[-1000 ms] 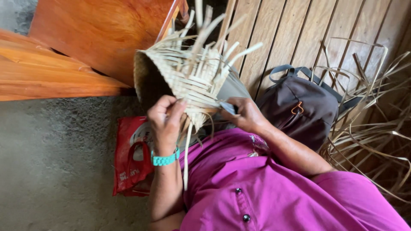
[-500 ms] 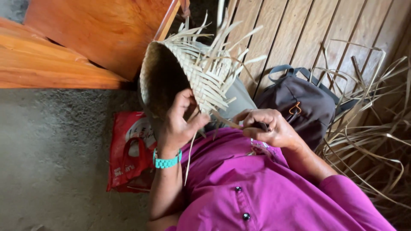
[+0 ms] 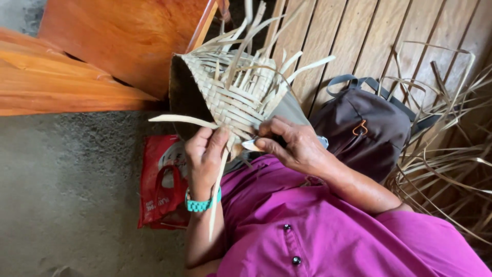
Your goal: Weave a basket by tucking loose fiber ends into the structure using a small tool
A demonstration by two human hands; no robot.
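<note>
Now, from the head view, the half-woven basket (image 3: 233, 97) has swung round since half a second ago: its dark mouth faces more to the left and its plaited side shows more broadly, held up above the person's lap in front of the wooden bench (image 3: 102, 56). The left hand (image 3: 205, 154) has slid from the basket's mouth down to its lower edge, fingers curled around the weave and a long pale strip (image 3: 218, 195) that hangs past the teal watch (image 3: 201, 204). The right hand (image 3: 292, 143) has risen from the lap to the basket, fingers pinched narrow on a flat strip end (image 3: 251, 145). The weave is flat, dry, straw-coloured ribbon in a checkered plait, loose ends bristling upward. Beside it sit a soft dark backpack (image 3: 369, 128), a glossy red plastic bag (image 3: 161, 179) on the rough concrete floor (image 3: 66, 195), and tangled loose strips (image 3: 451, 159) over slatted planks.
</note>
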